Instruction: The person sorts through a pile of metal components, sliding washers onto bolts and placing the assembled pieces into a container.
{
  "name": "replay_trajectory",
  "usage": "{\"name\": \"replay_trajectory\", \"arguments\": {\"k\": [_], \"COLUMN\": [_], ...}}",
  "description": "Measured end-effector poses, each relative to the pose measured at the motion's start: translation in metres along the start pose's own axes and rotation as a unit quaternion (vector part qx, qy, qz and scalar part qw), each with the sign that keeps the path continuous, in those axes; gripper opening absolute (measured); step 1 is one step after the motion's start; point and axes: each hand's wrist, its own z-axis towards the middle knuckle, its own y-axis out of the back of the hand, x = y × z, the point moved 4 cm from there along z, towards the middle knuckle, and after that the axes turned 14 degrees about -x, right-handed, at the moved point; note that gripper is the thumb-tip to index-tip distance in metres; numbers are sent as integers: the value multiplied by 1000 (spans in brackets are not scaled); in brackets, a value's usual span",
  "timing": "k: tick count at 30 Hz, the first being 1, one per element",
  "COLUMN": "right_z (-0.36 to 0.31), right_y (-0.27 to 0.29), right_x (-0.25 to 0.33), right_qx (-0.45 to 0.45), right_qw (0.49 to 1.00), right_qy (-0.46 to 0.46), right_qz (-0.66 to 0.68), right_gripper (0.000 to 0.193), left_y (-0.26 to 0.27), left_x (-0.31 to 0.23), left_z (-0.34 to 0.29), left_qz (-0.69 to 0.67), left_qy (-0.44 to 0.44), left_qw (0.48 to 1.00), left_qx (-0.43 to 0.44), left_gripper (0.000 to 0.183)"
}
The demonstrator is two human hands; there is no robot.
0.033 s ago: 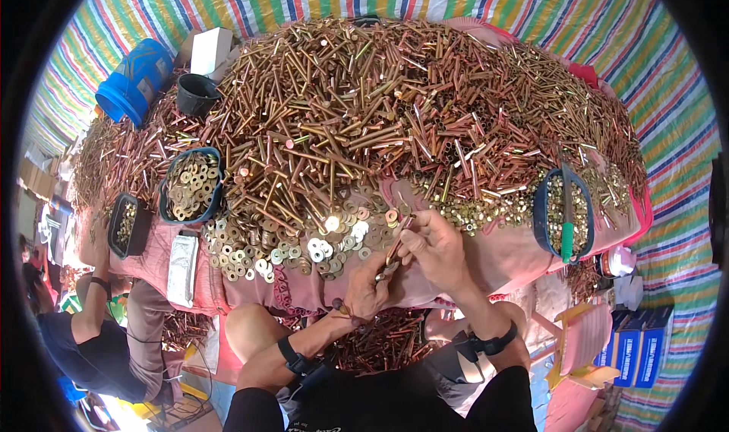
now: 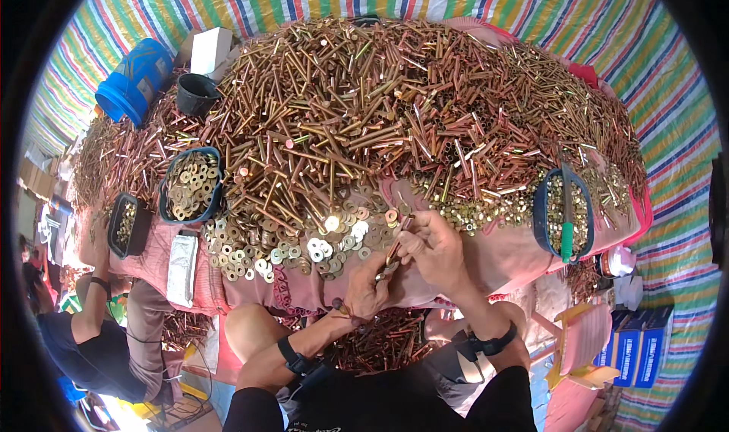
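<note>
My left hand [image 2: 366,289] is closed around the lower part of a brass-coloured bolt [image 2: 395,251], near the front edge of the heaped table. A shiny metal end shows at its fingers. My right hand [image 2: 439,256] pinches the bolt's upper part between thumb and fingers. Whether a sleeve or nut sits under those fingertips is hidden. Just beyond both hands lie loose flat washers [image 2: 326,251], spread leftward. Small nuts [image 2: 469,213] are scattered to the right of my right hand. Behind them rises a large pile of long bolts and metal tubes [image 2: 357,120].
Left are a blue-rimmed tub of washers [image 2: 219,193], a dark tub of small parts [image 2: 144,238], a black pot [image 2: 196,96] and a blue bucket [image 2: 137,82]. Right is a nut tub [image 2: 541,212] with a green-handled tool [image 2: 567,238]. A co-worker [image 2: 91,341] sits at left.
My right hand's fingers have shifted very slightly on the bolt. Everything else stays as it was.
</note>
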Motion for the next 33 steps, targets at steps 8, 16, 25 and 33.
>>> {"name": "replay_trajectory", "arguments": {"k": [8, 16, 25, 33], "right_z": [-15, -2, 42, 43], "right_y": [-7, 18, 53, 48], "right_x": [23, -2, -39, -43], "right_qx": [-13, 12, -35, -24], "right_qw": [918, 911, 850, 831], "right_qy": [349, 270, 171, 208], "right_qz": [-186, -312, -497, -515], "right_gripper": [35, 16, 26, 20], "left_y": [1, 4, 2, 4], "left_x": [-9, -5, -10, 0], "left_z": [-5, -7, -4, -6], "left_qz": [-33, -2, -66, -21], "left_qy": [-22, 50, 37, 8], "left_qw": [998, 998, 995, 995], "left_qx": [-39, -37, -66, -93], "left_gripper": [66, 48, 64, 63]}}
